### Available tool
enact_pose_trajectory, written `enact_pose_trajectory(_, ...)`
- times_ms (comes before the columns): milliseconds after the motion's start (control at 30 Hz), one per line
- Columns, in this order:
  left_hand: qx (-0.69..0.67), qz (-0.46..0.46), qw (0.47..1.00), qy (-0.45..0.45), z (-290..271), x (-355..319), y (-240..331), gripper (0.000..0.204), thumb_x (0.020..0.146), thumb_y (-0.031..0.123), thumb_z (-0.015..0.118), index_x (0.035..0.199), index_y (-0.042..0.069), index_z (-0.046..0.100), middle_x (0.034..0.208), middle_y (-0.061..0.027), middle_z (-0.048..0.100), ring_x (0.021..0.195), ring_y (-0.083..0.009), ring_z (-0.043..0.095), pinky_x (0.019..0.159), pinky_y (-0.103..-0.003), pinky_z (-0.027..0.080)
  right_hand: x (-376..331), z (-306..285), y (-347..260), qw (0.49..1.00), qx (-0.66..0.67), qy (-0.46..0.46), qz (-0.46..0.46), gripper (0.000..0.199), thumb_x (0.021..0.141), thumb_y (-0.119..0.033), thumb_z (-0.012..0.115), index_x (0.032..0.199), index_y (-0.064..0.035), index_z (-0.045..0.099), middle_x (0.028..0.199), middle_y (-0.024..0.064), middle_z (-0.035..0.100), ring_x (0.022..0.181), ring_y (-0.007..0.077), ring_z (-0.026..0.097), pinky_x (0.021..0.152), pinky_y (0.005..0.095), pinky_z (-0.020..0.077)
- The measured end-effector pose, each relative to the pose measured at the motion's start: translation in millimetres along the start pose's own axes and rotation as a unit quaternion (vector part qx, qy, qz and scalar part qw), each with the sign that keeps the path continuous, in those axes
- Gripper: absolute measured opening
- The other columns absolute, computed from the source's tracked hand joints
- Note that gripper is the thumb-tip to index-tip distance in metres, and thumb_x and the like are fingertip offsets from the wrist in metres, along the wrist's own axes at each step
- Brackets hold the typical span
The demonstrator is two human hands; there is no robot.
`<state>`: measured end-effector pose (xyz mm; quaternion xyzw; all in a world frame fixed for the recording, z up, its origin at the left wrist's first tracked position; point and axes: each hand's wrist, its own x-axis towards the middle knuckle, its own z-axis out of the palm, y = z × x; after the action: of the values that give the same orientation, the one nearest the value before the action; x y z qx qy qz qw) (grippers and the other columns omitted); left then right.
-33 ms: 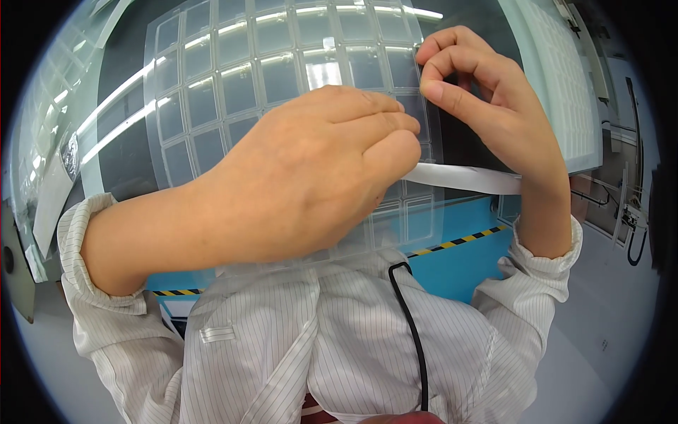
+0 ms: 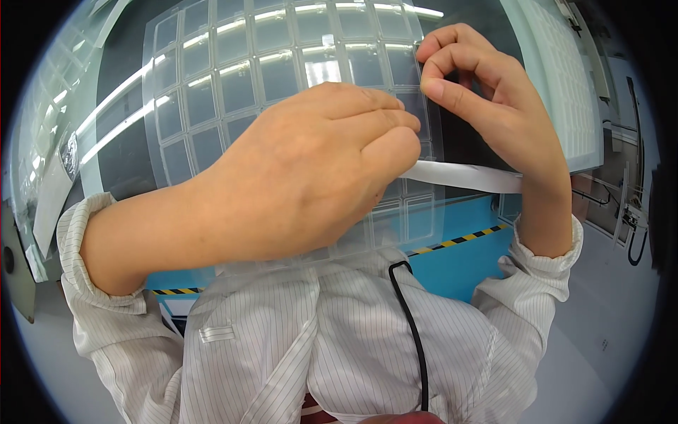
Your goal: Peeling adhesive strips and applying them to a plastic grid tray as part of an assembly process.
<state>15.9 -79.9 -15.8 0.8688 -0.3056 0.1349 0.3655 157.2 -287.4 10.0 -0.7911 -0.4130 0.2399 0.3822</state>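
Stacked clear plastic trays (image 2: 42, 120): at the far left, blurred by the curve of the view, with a loose pale strip (image 2: 53, 201) just below.
Dark surface (image 2: 123, 92): shows beyond the left edge of the compartmented tray, crossed by bright reflections.
Clear compartmented tray (image 2: 236, 92): lies over the surface under both hands, its rows of rectangular pockets running toward the person; the near edge reaches the striped smock (image 2: 261, 318).
Left hand (image 2: 304, 169): back upward over the middle of the tray, a shade farther from the person than in the preceding frame. Its grip is drawn in, fingers curled together; their tips are hidden, so I cannot tell whether it has closed on anything.
White strip (image 2: 473, 177): runs from beside the left fingers to the right wrist, its left end raised slightly along with that hand; the work seems at the same point.
Right hand (image 2: 487, 95): all but unmoved by the tray's right edge. Its grip is bent, thumb close against a finger; whether thin film is caught there, I cannot tell.
White tray stack (image 2: 565, 92): beyond the right hand.
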Motion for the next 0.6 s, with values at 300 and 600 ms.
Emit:
enact_pose_trajectory(300,0.014,0.000,1.000,0.015,-1,-3,-3,0.016,0.083,-0.005,0.069,0.094,0.001,0.058,0.121,-0.0180,0.070,0.110,-0.0360,0.068,0.087,-0.040,0.054,11,5,-34,0.994,-0.001,-0.001,0.107,0.011,0.094,-0.009,0.070,0.093,-0.0003,0.065,0.102,0.0041,0.057,0.079,0.0071,0.048,0.069,0.0225,0.0401)
enact_pose_trajectory(600,0.010,0.009,1.000,0.021,-1,-3,-3,0.015,0.084,-0.005,0.070,0.093,0.000,0.059,0.119,-0.0177,0.071,0.110,-0.0355,0.068,0.087,-0.040,0.054,8,6,-42,0.992,-0.013,0.022,0.126,0.009,0.089,-0.007,0.075,0.089,-0.0004,0.070,0.101,0.0040,0.060,0.076,0.0076,0.050,0.067,0.0215,0.0406)
